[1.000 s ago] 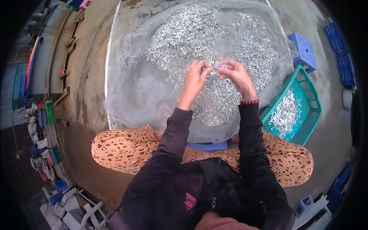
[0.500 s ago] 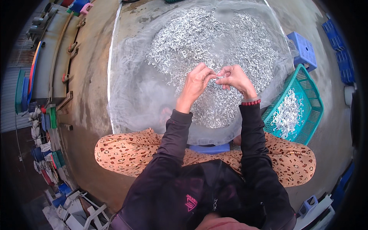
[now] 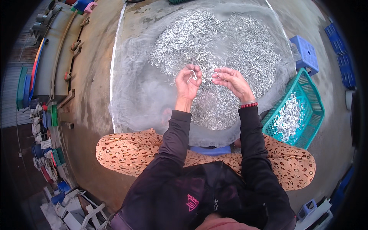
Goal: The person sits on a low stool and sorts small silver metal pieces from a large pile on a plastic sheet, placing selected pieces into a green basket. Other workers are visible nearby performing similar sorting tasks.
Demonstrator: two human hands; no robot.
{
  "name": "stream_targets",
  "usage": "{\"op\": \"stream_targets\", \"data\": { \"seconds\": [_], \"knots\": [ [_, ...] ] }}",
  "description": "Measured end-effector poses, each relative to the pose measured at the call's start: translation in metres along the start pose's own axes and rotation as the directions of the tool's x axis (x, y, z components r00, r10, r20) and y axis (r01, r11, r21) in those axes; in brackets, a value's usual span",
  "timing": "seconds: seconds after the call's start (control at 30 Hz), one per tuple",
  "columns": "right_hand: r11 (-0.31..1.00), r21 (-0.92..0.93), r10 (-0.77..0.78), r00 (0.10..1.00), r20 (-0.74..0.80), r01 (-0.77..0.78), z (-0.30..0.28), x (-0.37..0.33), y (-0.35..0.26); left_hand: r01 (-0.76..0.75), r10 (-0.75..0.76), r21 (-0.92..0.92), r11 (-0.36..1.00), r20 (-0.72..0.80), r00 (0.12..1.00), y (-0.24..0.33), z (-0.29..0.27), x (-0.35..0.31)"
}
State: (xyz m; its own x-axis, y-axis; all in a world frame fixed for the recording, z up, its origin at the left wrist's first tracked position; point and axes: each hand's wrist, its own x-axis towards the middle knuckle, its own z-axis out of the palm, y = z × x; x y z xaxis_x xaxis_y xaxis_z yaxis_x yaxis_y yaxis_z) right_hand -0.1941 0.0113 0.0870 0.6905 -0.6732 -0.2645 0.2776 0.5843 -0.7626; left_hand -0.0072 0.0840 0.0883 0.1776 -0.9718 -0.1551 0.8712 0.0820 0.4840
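Observation:
My left hand is turned palm up over a wide heap of small silvery metal hooks. Its fingers curl around one bent white metal hook. Level with it, my right hand has its thumb and fingers drawn together in a pinch. A small pale bit shows at those fingertips, too small to name against the heap behind. The two hands are apart. The heap rests on a sheer white net spread over the floor.
By my right knee stands a green plastic basket holding more loose hooks. A blue stool is just beyond it. Blue crates line the far right, and a low blue seat shows beneath me. Stacked household goods fill the left side.
My hands were together at the fingertips over one small piece and have come apart. The left has rolled palm up, showing the hook; the right has stayed close to its place.

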Motion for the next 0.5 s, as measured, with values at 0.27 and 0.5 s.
{"op": "stream_targets", "data": {
  "seconds": [0.27,0.5],
  "knots": [
    [0.999,0.014,0.036,0.996,-0.085,-0.035,0.0,0.008,0.014,0.227,-0.18,0.504,0.833,-0.141,0.974,-0.018,-0.001,0.001],
    [0.978,0.209,0.025,0.988,-0.151,0.007,-0.015,0.018,0.039,0.06,0.068,0.829,0.556,-0.117,0.991,-0.034,-0.01,0.001]
  ]
}}
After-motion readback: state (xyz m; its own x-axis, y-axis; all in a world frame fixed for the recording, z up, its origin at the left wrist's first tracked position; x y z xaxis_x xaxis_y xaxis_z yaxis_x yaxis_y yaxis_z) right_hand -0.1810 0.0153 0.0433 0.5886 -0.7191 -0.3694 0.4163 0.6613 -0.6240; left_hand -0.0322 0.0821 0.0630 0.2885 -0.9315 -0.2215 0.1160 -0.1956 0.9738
